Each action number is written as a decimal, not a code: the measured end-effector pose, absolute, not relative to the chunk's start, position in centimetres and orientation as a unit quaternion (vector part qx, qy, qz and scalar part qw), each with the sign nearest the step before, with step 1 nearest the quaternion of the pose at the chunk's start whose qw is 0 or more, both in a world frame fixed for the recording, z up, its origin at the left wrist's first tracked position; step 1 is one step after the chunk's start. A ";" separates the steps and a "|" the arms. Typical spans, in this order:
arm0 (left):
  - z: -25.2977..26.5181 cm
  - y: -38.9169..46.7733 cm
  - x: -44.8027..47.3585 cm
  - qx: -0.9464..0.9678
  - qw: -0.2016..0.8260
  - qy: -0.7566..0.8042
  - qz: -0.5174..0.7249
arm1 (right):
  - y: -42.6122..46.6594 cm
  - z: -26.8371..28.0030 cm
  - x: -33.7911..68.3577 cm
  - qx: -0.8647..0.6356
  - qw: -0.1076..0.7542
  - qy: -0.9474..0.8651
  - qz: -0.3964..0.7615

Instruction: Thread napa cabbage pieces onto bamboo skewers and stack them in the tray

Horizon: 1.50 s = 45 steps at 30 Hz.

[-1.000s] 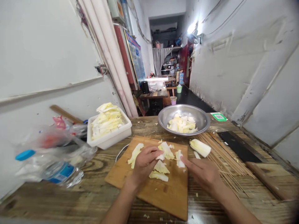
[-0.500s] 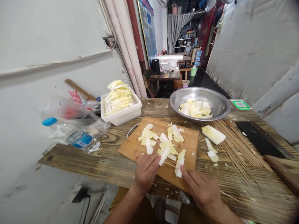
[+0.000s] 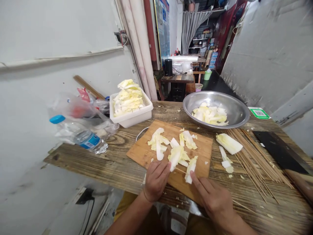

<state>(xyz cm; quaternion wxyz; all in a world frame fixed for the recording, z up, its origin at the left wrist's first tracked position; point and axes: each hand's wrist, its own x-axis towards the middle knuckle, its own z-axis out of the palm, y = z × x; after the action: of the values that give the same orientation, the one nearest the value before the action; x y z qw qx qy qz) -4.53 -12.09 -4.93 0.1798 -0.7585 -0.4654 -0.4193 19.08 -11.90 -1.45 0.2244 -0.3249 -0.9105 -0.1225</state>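
Note:
Over the wooden cutting board [image 3: 144, 153], my left hand [image 3: 157, 181] pinches the near end of a pale cabbage piece [image 3: 176, 155]. A thin bamboo skewer [image 3: 180, 170] runs from that piece to a second cabbage piece [image 3: 191, 168] on the right. My right hand [image 3: 215, 197] is closed around the skewer, its index finger against the second piece; the skewer's tail sticks out behind the hand. How far the tip goes into the left piece is hidden. Loose cabbage leaves [image 3: 158, 143] and a torn leaf [image 3: 188, 139] lie farther back on the board.
A steel bowl [image 3: 241, 114] holds cut cabbage. At back left, a white tub [image 3: 137, 118] is piled with cabbage. On the right are a cabbage chunk [image 3: 229, 143], bamboo skewers [image 3: 256, 163] and a cleaver [image 3: 278, 151]. A water bottle [image 3: 88, 140] lies tilted at left.
The whole view has shifted, with the table's things now slightly farther right. Both hands keep nearly the same hold on the cabbage and skewer.

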 end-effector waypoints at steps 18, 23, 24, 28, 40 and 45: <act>-4.1 -11.8 -4.1 -0.731 0.163 -0.498 -0.437 | -10.7 1.1 17.8 -0.284 0.208 -0.921 -0.169; -4.1 -11.8 -3.8 -0.718 0.158 -0.507 -0.450 | -11.0 0.9 18.1 -0.298 0.205 -0.919 -0.158; -4.2 -11.8 -3.8 -0.713 0.161 -0.509 -0.454 | -11.0 0.8 18.2 -0.297 0.205 -0.919 -0.156; -4.4 -11.6 -3.7 -0.698 0.135 -0.525 -0.468 | -11.1 0.6 18.3 -0.294 0.199 -0.922 -0.156; -0.9 -12.8 -1.3 -0.178 -0.592 -0.464 -0.635 | -13.2 -2.4 17.8 -0.351 0.282 -0.886 -0.114; -0.3 -12.0 -1.1 -0.069 -0.630 -0.426 -0.645 | -13.9 -4.0 16.0 -0.399 0.350 -0.844 -0.083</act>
<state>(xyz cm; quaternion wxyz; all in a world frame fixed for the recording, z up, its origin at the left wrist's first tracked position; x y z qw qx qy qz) -1.07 -11.99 -0.28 -0.6303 -0.0689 -0.4263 -0.6452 15.96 -13.90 -4.00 0.3498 -0.3986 -0.8437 -0.0835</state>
